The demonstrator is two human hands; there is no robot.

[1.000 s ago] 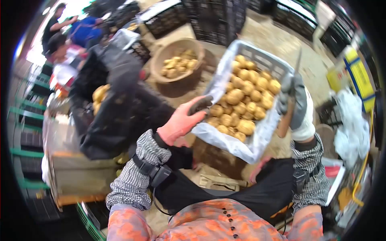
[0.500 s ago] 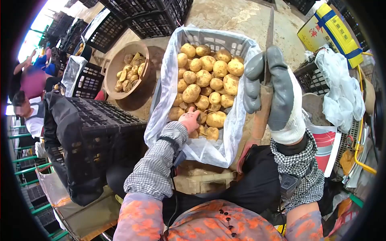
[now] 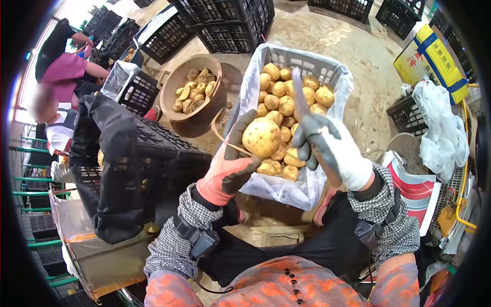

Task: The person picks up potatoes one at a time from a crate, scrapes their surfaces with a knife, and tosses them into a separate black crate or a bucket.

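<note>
My left hand (image 3: 223,171), in a pink glove with a dark palm, is closed around a large potato (image 3: 262,137) raised above the crate. A thin brown strip (image 3: 217,125), perhaps a stem, sticks out beside its fingers. In a white and grey glove, my right hand (image 3: 335,148) grips a knife (image 3: 299,92) by its handle, the blurred blade pointing up and away from me. The blade is apart from the potato. Below both hands stands a crate lined with white cloth (image 3: 341,77), holding many potatoes (image 3: 279,89).
Left of the crate, a brown tub (image 3: 166,97) holds more potatoes. A black crate draped with dark cloth (image 3: 110,153) stands nearer me. Stacked black crates (image 3: 230,25) are behind. On the right are a yellow box (image 3: 434,56) and clear plastic (image 3: 440,123). Other people (image 3: 66,71) are at far left.
My left hand has come up out of the crate with a large potato. My right hand has tilted the knife left and lowered it toward the crate. The view has shifted left.
</note>
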